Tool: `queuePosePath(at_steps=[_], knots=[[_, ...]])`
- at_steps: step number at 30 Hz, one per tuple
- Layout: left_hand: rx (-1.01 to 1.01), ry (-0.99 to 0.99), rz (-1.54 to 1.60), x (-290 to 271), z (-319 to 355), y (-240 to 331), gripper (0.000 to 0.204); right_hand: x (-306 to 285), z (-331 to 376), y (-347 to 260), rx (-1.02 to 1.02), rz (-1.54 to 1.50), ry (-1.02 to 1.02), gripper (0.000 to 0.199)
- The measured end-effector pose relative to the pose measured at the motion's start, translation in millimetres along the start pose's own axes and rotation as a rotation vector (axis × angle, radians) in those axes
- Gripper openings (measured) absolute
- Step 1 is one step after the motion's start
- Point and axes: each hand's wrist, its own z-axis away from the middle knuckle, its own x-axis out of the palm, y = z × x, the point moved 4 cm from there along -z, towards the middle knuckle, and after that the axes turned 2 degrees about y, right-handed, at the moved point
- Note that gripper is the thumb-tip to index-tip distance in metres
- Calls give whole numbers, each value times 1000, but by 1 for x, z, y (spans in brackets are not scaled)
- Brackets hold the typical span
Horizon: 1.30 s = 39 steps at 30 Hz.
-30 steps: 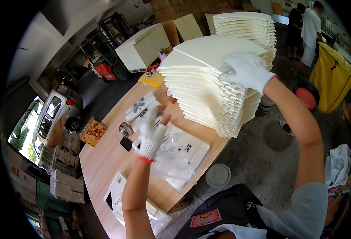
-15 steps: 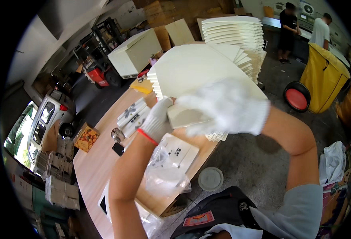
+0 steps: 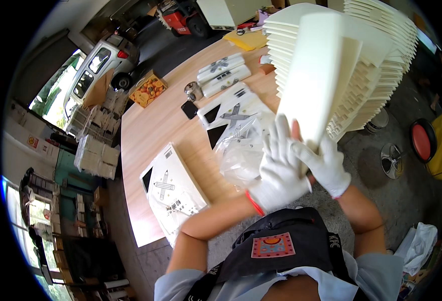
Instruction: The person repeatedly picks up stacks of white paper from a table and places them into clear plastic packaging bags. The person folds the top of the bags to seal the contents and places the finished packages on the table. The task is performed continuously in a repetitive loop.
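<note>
A bowed white sheet (image 3: 313,70) stands up in front of me, slightly blurred, its near end between my hands. My right hand (image 3: 326,165), in a white knitted glove, is closed around that near end, thumb on one side and fingers on the other. My left hand (image 3: 281,173), also gloved, has its fingers stretched out flat along the sheet's left edge, under the right fingertips. A bare fingertip shows beside the left glove's fingers. Behind the sheet rises a stack of white panels (image 3: 364,83) with stepped edges.
On the wooden table (image 3: 145,130) lie plastic-wrapped white packages (image 3: 173,190), a clear plastic bag (image 3: 241,155), rolled packs (image 3: 226,80), a black phone (image 3: 189,109), a metal jar (image 3: 193,91) and a fruit-printed box (image 3: 148,89). A stool base (image 3: 391,160) stands on the floor at right.
My view has swung left and down. My hands have come together nearer my body, and the white sheet now stands upright and bowed between them, in front of the stack.
</note>
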Motion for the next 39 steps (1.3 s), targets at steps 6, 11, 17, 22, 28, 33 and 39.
queuePosePath(at_steps=[6, 11, 17, 22, 28, 33, 39], knots=[[-7, 86, -164, -42, 55, -46, 92, -24, 35, 30, -68, 426, -115, 26], [-645, -419, 441, -38, 50, -141, 59, -40, 62, 27, -71, 617, -337, 30], [-842, 16, 1513, -14, 10, -216, 42, -18, 55, -11, -420, 849, -421, 21], [-608, -155, 1000, -43, -11, -136, 47, 3, 41, 40, -89, 1269, -706, 18], [179, 75, 531, 4, 85, -45, 10, 10, 12, 132, 676, -207, -564, 28], [-137, -198, 438, 17, 42, -61, 31, 72, -5, 160, 549, -426, -484, 38], [-102, -78, 451, 41, 33, -45, 36, 104, 7, 116, -234, 844, -328, 39]])
